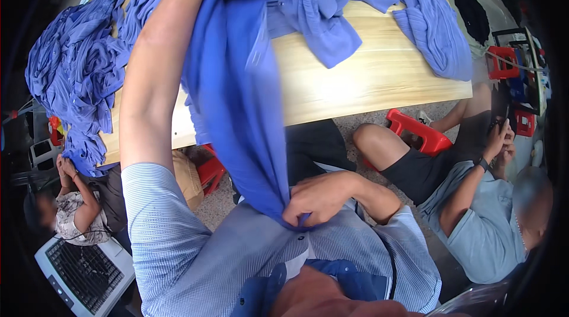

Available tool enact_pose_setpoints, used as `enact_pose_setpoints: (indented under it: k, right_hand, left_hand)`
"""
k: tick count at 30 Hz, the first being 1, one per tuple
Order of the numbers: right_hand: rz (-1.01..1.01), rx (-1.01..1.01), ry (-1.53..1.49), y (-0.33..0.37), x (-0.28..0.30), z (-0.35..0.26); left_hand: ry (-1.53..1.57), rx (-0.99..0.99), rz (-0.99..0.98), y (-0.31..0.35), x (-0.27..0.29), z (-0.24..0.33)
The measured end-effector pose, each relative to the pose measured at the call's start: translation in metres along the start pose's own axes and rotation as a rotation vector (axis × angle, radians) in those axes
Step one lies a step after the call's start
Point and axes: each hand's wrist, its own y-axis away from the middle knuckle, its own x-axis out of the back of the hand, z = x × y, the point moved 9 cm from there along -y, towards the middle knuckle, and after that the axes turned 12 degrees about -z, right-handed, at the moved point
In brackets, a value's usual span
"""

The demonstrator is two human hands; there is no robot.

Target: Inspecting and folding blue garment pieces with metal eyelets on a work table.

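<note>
A blue garment (237,92) stretches from the top edge of the view, over the table's front edge, down to my chest. Its lower end is bunched in my right hand (320,198), whose fingers are curled closed around the cloth just in front of my striped shirt. My left arm reaches up and away alongside the garment, and the hand itself lies beyond the top edge. The garment is slightly blurred, and its upper end is hidden from me. Beyond it, a buttoned blue garment (308,15) rests on the wooden table (367,74).
Heaped blue garments (77,62) hang over the table's left side; a folded one (435,29) lies at its right corner. Red stools (418,133) stand below. A seated person (474,210) is at my right, another (83,210) at left near a grey keyboard (83,272).
</note>
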Motion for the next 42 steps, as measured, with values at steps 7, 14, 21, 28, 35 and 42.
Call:
enact_pose_setpoints:
  k: [7, 14, 21, 28, 35, 42]
  right_hand:
    - [0.422, -0.218, -0.111, 0.057, 0.038, 0.037]
    - [1.264, -0.678, 0.130, 0.195, 0.106, 0.032]
    - [1.376, -0.635, 0.923, 0.120, 0.159, 0.018]
    - [1.441, -0.572, 0.764, 0.057, 0.209, 0.052]
    - [1.577, 0.144, -0.105, 0.163, 0.182, 0.029]
    - [1.722, 0.080, 0.766, 0.213, 0.165, -0.127]
  left_hand:
    - [-0.112, -0.118, -0.265, 0.030, 0.006, 0.022]
    - [-0.022, -0.662, -0.447, 0.220, 0.020, 0.061]
    - [-0.228, -0.420, -0.607, 0.300, 0.022, 0.018]
    - [0.019, -0.310, -0.241, 0.292, 0.050, 0.032]
    - [0.390, -0.023, 0.126, 0.329, 0.074, -0.009]
    - [0.167, -0.377, 0.146, 0.234, 0.092, 0.085]
